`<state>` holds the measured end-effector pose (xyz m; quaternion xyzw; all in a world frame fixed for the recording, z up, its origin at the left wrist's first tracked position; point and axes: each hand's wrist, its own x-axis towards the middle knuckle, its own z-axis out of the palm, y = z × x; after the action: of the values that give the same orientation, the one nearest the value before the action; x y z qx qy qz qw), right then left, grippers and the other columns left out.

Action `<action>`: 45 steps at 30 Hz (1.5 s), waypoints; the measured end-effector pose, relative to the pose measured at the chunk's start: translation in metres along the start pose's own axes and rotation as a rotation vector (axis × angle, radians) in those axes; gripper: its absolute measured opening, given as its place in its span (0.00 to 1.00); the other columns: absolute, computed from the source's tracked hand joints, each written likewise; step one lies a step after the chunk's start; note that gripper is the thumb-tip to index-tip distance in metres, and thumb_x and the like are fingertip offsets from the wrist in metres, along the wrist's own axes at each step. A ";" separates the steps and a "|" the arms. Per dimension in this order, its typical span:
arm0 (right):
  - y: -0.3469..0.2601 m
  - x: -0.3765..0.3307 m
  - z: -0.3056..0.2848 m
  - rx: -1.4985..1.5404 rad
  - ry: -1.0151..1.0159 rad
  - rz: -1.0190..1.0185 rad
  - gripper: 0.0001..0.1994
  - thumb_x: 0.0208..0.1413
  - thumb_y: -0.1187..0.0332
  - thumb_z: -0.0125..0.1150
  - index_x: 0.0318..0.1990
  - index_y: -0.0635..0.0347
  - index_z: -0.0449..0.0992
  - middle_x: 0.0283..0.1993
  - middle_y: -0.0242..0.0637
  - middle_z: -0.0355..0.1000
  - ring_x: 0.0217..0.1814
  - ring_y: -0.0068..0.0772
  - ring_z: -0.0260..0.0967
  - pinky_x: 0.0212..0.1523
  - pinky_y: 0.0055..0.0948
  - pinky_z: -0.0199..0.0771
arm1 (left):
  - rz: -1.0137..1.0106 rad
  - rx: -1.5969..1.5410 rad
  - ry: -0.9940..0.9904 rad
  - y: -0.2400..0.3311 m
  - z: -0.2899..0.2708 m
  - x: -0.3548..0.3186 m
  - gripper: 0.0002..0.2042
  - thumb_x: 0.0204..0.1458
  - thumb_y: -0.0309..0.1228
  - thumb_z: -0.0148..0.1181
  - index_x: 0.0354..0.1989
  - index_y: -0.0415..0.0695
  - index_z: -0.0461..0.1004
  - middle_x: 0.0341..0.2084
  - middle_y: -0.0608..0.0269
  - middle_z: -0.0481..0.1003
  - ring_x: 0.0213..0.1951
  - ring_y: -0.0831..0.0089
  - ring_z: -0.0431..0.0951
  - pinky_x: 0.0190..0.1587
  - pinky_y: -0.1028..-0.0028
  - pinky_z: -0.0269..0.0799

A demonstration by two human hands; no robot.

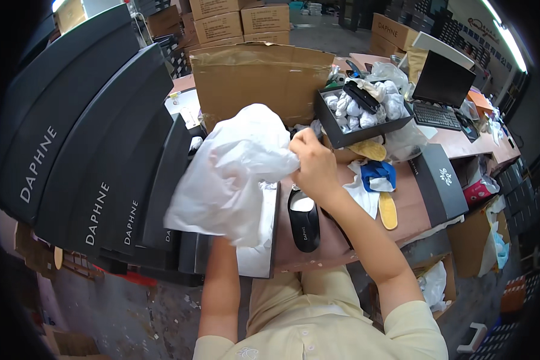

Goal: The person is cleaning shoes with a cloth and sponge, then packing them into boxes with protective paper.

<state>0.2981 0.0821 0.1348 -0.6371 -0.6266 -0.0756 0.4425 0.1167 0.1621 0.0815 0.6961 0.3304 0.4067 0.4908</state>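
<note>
A thin white plastic bag (228, 174) hangs in front of me, puffed and creased. The fingers of my right hand (315, 162) are closed on its right edge. My left forearm (221, 288) goes up behind or into the bag, so the left hand is hidden. Under the bag lies an open shoe box (264, 249) lined with white tissue paper. Just right of the box, a black shoe (304, 221) with a pale patch inside rests on the table, partly below my right hand.
Tall stacks of black shoe boxes (96, 144) fill the left side. A large carton (258, 78) stands behind the bag. To the right are a box of wrapped white bundles (366, 129), yellow insoles (388, 211), a blue-and-white cloth (378, 176), a closed grey box (441, 183) and a monitor (444, 80).
</note>
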 end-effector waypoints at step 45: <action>-0.047 -0.084 -0.034 0.238 -0.324 -0.420 0.39 0.40 0.65 0.61 0.64 0.57 0.54 0.62 0.50 0.57 0.63 0.50 0.56 0.59 0.46 0.59 | -0.437 -1.193 -0.087 -0.005 0.058 -0.105 0.27 0.57 0.44 0.36 0.63 0.45 0.50 0.59 0.58 0.58 0.59 0.62 0.60 0.60 0.64 0.55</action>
<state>0.2554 -0.0101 0.1226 -0.4408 -0.8118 0.0111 0.3828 0.1208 0.0493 0.0406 0.2355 0.1612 0.3828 0.8786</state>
